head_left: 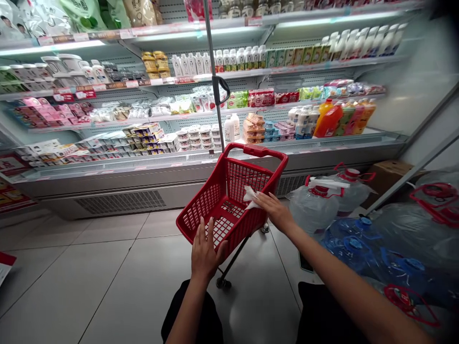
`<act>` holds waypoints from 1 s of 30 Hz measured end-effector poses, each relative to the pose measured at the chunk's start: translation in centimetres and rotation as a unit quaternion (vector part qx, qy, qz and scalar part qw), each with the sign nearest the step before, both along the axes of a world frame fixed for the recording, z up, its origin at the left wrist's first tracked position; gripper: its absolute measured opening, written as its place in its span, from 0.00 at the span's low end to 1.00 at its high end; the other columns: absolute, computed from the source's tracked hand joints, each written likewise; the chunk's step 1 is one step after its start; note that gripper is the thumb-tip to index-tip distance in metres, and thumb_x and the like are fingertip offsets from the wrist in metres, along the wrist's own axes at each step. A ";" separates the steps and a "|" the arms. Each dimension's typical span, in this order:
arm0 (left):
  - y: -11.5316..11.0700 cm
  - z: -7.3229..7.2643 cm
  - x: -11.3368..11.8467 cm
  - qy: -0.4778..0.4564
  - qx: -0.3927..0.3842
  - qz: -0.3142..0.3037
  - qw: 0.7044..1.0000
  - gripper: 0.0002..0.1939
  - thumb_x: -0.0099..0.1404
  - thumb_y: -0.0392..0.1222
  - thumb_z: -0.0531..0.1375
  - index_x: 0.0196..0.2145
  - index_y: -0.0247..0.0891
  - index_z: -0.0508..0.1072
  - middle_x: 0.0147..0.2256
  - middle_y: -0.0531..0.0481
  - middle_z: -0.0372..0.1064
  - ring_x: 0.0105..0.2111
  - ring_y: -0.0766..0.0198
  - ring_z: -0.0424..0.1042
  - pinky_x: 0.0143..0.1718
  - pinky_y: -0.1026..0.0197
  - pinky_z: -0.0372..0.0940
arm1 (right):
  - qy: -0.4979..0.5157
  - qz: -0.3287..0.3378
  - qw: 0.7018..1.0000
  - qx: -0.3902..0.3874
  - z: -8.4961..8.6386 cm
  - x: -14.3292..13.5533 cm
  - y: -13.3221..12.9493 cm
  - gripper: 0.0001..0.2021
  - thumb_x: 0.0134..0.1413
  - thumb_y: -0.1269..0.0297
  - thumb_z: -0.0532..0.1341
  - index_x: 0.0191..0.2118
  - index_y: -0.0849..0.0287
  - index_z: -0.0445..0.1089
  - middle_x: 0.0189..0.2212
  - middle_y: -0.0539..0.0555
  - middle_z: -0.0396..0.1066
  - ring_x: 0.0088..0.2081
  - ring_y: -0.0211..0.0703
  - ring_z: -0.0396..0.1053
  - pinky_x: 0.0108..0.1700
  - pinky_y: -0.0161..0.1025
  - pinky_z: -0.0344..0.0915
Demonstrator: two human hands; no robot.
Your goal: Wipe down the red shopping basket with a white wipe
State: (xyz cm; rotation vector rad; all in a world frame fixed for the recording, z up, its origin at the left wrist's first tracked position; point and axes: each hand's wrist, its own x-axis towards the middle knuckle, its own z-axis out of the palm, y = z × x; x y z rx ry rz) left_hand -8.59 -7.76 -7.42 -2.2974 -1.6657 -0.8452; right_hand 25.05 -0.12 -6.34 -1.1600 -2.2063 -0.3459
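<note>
A red plastic shopping cart (201, 210) with lattice walls stands in front of me, its basket holding nothing that I can see. At its near side my left hand (206, 251) rests against the rim, fingers stretched out and apart, with nothing in it. My right hand (274, 209) presses a crumpled white wipe (250, 197) onto the cart's right rim, below the handle (255, 151). The fingers are closed over the wipe, and part of it sticks out to the left over the basket.
An open chiller (143, 168) with several shelves of dairy goods and drinks runs along the back. Large clear water jugs (313, 205) and blue-capped bottles (358, 239) crowd the right side. Grey floor tiles (103, 267) lie to the left.
</note>
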 end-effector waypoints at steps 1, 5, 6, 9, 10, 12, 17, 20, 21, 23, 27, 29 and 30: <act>0.1 0.1 0.0 0.006 -0.001 0.006 1.000 0.41 0.75 0.60 0.54 0.76 0.42 0.45 0.76 0.35 0.40 0.71 0.41 0.56 0.66 0.39 0.61 | 0.005 -0.011 1.000 -0.002 -0.1 0.0 -0.1 0.38 0.64 0.83 0.48 0.76 0.50 0.50 0.71 0.55 0.60 0.72 0.45 0.55 0.73 0.57 0.54; 0.1 0.5 1.2 0.030 -0.023 0.010 0.999 0.38 0.76 0.58 0.54 0.75 0.43 0.50 0.76 0.36 0.40 0.71 0.39 0.56 0.65 0.38 0.62 | 0.025 0.011 1.000 -0.014 -1.2 -3.3 -3.1 0.37 0.67 0.81 0.47 0.77 0.51 0.46 0.73 0.56 0.54 0.74 0.44 0.49 0.73 0.55 0.56; 0.2 0.7 1.8 0.034 -0.033 0.006 0.999 0.39 0.75 0.59 0.54 0.76 0.42 0.49 0.76 0.35 0.40 0.71 0.39 0.56 0.64 0.38 0.63 | 0.023 0.029 0.999 -0.020 -1.5 -4.4 -4.0 0.36 0.67 0.81 0.47 0.77 0.51 0.46 0.73 0.55 0.54 0.74 0.43 0.49 0.72 0.54 0.57; 0.3 0.8 3.6 0.050 -0.051 -0.020 0.997 0.40 0.76 0.58 0.53 0.76 0.41 0.46 0.75 0.36 0.45 0.70 0.42 0.58 0.64 0.41 0.65 | 0.001 0.095 0.995 -0.033 -1.6 -6.2 -5.7 0.35 0.69 0.79 0.48 0.77 0.50 0.47 0.72 0.54 0.57 0.74 0.42 0.52 0.73 0.53 0.57; 0.3 0.8 4.0 0.058 -0.052 -0.032 0.996 0.38 0.77 0.57 0.52 0.76 0.41 0.45 0.74 0.38 0.48 0.70 0.44 0.58 0.65 0.42 0.64 | -0.009 0.113 0.993 -0.031 -1.5 -6.1 -5.8 0.35 0.69 0.79 0.49 0.76 0.50 0.47 0.72 0.53 0.58 0.73 0.42 0.53 0.73 0.53 0.57; 0.2 0.8 4.3 0.070 -0.050 -0.049 0.995 0.34 0.79 0.52 0.50 0.76 0.42 0.46 0.72 0.41 0.54 0.69 0.49 0.60 0.66 0.45 0.63 | -0.026 0.129 0.991 -0.021 -0.9 -4.5 -5.1 0.35 0.68 0.80 0.49 0.76 0.49 0.49 0.71 0.53 0.60 0.72 0.41 0.56 0.73 0.52 0.57; -0.4 1.1 3.6 0.087 -0.034 -0.053 0.994 0.30 0.80 0.44 0.47 0.76 0.49 0.47 0.70 0.47 0.60 0.67 0.55 0.65 0.64 0.49 0.65 | -0.039 0.028 0.999 0.014 1.5 3.2 -1.5 0.37 0.65 0.82 0.47 0.75 0.49 0.52 0.70 0.55 0.61 0.70 0.44 0.60 0.70 0.55 0.61; -0.6 1.4 3.2 0.090 -0.030 -0.043 0.994 0.31 0.80 0.44 0.48 0.76 0.49 0.46 0.70 0.48 0.60 0.66 0.55 0.66 0.63 0.50 0.66 | -0.048 -0.072 0.995 0.053 4.5 6.9 -0.3 0.37 0.63 0.84 0.46 0.75 0.52 0.54 0.69 0.58 0.64 0.69 0.48 0.62 0.70 0.57 0.61; -0.7 1.4 3.2 0.091 -0.032 -0.041 0.994 0.31 0.80 0.44 0.48 0.76 0.49 0.46 0.70 0.48 0.60 0.66 0.55 0.66 0.63 0.50 0.66 | -0.047 -0.101 0.991 0.073 5.7 7.7 -0.2 0.38 0.62 0.84 0.47 0.75 0.53 0.54 0.69 0.59 0.63 0.70 0.49 0.61 0.71 0.57 0.60; -0.7 1.5 3.1 0.094 -0.036 -0.040 0.994 0.30 0.80 0.45 0.48 0.76 0.49 0.48 0.70 0.48 0.60 0.66 0.55 0.67 0.63 0.49 0.67 | -0.040 -0.146 0.981 0.117 8.2 8.6 -0.2 0.38 0.63 0.84 0.47 0.76 0.56 0.49 0.71 0.59 0.61 0.72 0.51 0.58 0.72 0.58 0.57; -1.0 1.6 3.0 0.090 -0.042 -0.042 0.994 0.30 0.80 0.47 0.49 0.75 0.50 0.50 0.70 0.48 0.60 0.66 0.56 0.67 0.61 0.52 0.68 | -0.044 -0.157 0.973 0.161 9.6 8.5 0.0 0.38 0.66 0.82 0.47 0.78 0.56 0.41 0.74 0.59 0.54 0.74 0.52 0.51 0.73 0.58 0.55; -1.1 1.5 2.9 0.085 -0.040 -0.044 0.995 0.30 0.80 0.46 0.49 0.75 0.50 0.49 0.70 0.48 0.60 0.65 0.57 0.67 0.61 0.53 0.68 | -0.057 -0.136 0.978 0.147 7.9 7.9 0.5 0.37 0.67 0.81 0.48 0.78 0.56 0.44 0.74 0.59 0.53 0.74 0.53 0.52 0.73 0.58 0.56; -1.1 1.5 2.9 0.084 -0.039 -0.044 0.995 0.30 0.80 0.46 0.50 0.75 0.50 0.49 0.70 0.48 0.60 0.65 0.57 0.67 0.61 0.53 0.68 | -0.057 -0.128 0.981 0.131 6.6 7.4 0.7 0.37 0.66 0.80 0.49 0.77 0.57 0.45 0.73 0.60 0.54 0.73 0.53 0.53 0.72 0.58 0.57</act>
